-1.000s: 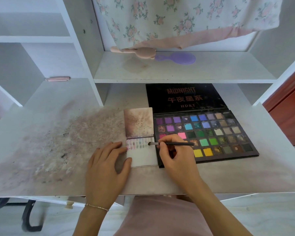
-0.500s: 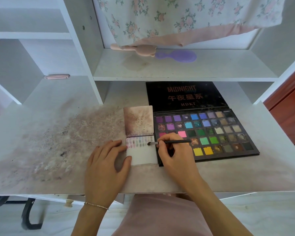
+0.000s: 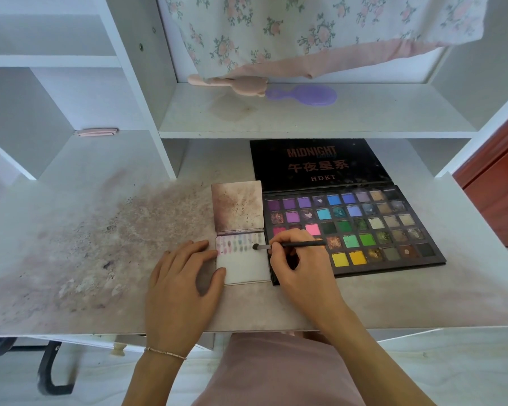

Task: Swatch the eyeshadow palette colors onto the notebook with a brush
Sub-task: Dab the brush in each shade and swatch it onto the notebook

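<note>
**Brush tip on notebook page, beside open palette**

Right hand curled round a thin dark brush, pinching the handle near the ferrule. Brush lying almost level, handle running back over the palette, dark tip touching the white page of the notebook close to the page's right edge. Right hand resting partly over the palette's lower left corner.

Left hand flat and relaxed on the counter, fingers straight, fingertips touching the notebook's left edge, thumb against the lower left corner of the page. Thin bracelet round that wrist.

Notebook open and flat, touching the palette's left side: stained cover flipped up and away, white page nearer the person. Rows of small pale swatches in pink, green and grey along the top of the page, left of the brush tip; lower part of the page bare.

Palette open, black lid lying flat behind the pans, marked MIDNIGHT and HDKT. Pans in purples, blues, greens, yellows, browns and pink.

Left of the notebook, counter smeared with pinkish-grey powder. On the shelf behind and above the palette, a pink brush and a purple hairbrush touching end to end, floral cloth hanging over them.
</note>
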Tool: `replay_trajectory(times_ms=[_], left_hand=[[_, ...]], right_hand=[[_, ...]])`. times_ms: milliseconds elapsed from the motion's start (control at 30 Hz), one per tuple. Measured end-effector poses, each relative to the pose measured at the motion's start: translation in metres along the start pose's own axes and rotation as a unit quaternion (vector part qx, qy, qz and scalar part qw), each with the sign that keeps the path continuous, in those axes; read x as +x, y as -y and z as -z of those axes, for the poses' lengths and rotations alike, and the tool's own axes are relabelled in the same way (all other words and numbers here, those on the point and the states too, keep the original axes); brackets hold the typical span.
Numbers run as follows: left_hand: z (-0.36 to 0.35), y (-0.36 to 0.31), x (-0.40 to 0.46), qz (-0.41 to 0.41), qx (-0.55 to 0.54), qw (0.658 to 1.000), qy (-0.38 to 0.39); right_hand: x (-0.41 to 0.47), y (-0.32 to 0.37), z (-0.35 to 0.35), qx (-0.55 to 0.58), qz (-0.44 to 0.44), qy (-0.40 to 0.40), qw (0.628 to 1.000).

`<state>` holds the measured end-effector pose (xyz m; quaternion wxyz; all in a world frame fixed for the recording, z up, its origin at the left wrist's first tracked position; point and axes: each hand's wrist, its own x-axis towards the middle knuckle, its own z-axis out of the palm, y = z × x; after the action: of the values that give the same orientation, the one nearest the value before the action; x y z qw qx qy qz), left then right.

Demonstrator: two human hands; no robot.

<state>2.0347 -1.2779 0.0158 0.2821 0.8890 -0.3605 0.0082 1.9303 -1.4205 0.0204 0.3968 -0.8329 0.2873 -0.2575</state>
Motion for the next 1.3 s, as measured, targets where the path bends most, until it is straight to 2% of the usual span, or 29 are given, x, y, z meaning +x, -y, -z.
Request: replay_trajectory(times_ms=[333, 500, 667, 933, 1167, 1300], left_hand=[[0.0, 0.001, 0.0, -0.003, 0.001, 1.0, 0.002], [0.0, 0.001, 0.001, -0.002, 0.003, 1.0, 0.009], [0.001, 0.001, 0.0, 0.001, 0.004, 1.0, 0.011], [-0.001, -0.001, 0.001, 0.007, 0.002, 1.0, 0.003], [-0.003, -0.004, 0.0, 0.002, 0.003, 1.0, -0.007], [-0.003, -0.004, 0.0, -0.001, 0.008, 1.0, -0.008]], right_hand=[[-0.001, -0.001, 0.001, 0.014, 0.017, -0.007, 1.0], [-0.004, 0.0, 0.009, 0.107, 0.032, -0.064, 0.992], [-0.008, -0.007, 0.026, 0.131, 0.025, -0.124, 0.983], [-0.014, -0.047, 0.071, 0.081, -0.027, -0.19, 0.978], [-0.008, -0.075, 0.112, 0.033, -0.081, -0.299, 0.95], [-0.003, -0.083, 0.122, 0.016, -0.108, -0.326, 0.939]])
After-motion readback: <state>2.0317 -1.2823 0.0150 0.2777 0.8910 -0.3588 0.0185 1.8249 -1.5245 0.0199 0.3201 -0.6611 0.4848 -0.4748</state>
